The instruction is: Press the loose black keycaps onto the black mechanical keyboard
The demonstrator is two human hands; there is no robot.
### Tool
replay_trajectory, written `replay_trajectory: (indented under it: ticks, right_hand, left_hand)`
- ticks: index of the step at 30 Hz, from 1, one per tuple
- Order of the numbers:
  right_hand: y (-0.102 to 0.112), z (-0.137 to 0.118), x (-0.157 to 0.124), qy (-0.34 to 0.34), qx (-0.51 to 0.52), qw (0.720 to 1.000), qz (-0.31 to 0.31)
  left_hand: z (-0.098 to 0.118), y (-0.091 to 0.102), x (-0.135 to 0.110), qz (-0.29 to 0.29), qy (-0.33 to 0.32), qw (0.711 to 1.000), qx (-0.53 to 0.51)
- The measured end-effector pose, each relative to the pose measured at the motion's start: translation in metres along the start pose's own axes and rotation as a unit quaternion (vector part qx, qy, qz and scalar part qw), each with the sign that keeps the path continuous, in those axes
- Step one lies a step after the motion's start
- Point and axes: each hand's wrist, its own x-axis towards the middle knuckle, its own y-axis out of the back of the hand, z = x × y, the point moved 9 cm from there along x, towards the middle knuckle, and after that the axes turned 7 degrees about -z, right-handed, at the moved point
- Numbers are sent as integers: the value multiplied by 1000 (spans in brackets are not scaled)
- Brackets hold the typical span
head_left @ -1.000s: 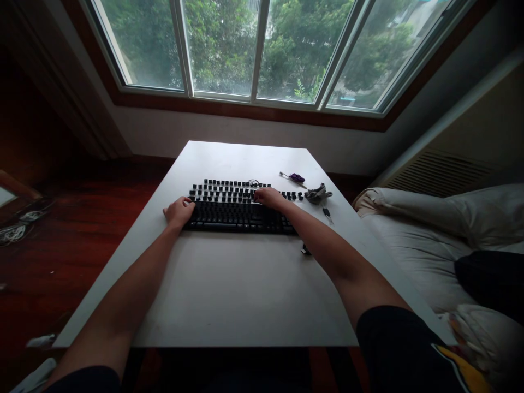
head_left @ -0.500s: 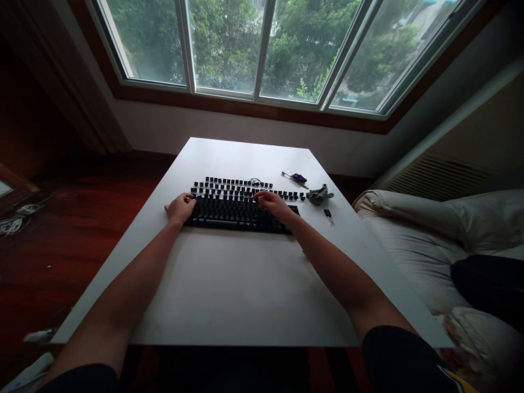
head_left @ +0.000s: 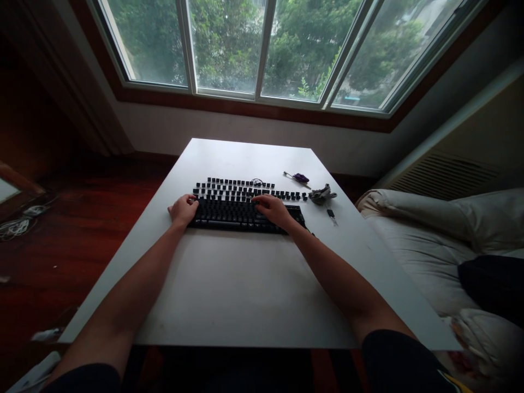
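Note:
A black keyboard (head_left: pixel 229 212) lies on the white table, its long side toward me. At its left end is my left hand (head_left: pixel 183 210), closed on the corner with thumb and fingers. My right hand (head_left: pixel 272 209) rests over the right half of the keyboard. Its fingers are bent together, with the tips at the keyboard's far edge; whatever they pinch is too small to make out. Just beyond the keyboard, loose black keycaps (head_left: pixel 229 182) stand in several rows. Part of the keyboard is hidden under my right hand.
Right of the keycaps lie a crumpled grey cloth (head_left: pixel 322 194), a purple-headed tool (head_left: pixel 302 178) and a small black item (head_left: pixel 331 213). A thin wire loop (head_left: pixel 256 182) sits among the keycaps. A pale sofa (head_left: pixel 401 234) borders the white table (head_left: pixel 245 284) on the right.
My right hand has lowered slightly, its fingertips now against the keyboard's far edge. The left hand keeps its place on the keyboard. The whole view has shifted a little.

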Motion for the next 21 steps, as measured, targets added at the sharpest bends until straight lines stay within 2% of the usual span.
replay_trajectory:
  ticks: [4,9,16,21]
  right_hand:
    - [2,-9,-4,11,-24,999,24]
    - [-2,-8,-9,5,-21,999,40]
    - [-4,-2,-13,2,-49,998,32]
    - [-4,-7,-17,31,-91,995,20]
  left_hand:
    - [4,1,-3,6,-18,1000,1]
    - [9,3,-4,14,-50,999,-5]
    - [10,0,-4,-7,-55,998,-22]
    - [8,-2,-4,-14,-52,998,-38]
